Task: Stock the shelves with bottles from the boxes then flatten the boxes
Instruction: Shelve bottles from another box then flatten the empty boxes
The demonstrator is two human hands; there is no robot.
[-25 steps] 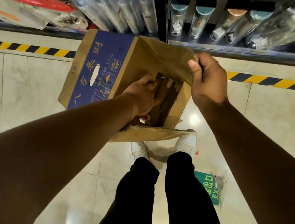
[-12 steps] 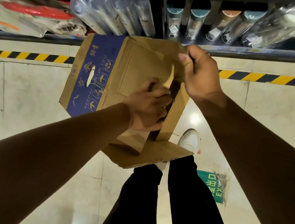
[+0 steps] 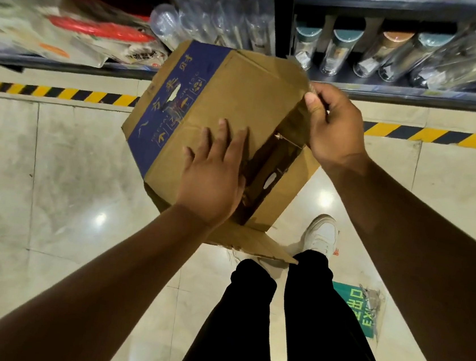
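One box (image 3: 238,112) is held in the air between two hands, tilted, with its open end turned toward the right hand (image 3: 336,129). The left hand (image 3: 213,177) is laid flat on the box's brown panel, its fingers straight and spread, pressing and not grasping. The upper right corner of the box is pinched by the right hand, thumb on the near side and fingers curled behind the cardboard edge. A blue band with printed characters and one hand hole is seen just beyond the left fingertips. One loose flap hangs from the box beneath the left wrist, and a second hand hole is seen in the inner wall between the two hands. Beyond the right hand, bottles (image 3: 339,52) are lined on one shelf (image 3: 418,92); four capped ones can be counted, three with teal caps and one with a brown cap, while the clear ones further right and those beyond the left hand are too blurred to be counted. One black-and-yellow stripe (image 3: 48,92) is laid on the floor (image 3: 68,176) on both sides of the hands. Below the right hand, one white shoe (image 3: 322,234) and two black trouser legs (image 3: 243,329) are seen, and one green exit sign (image 3: 357,311) is stuck to the floor beside them.
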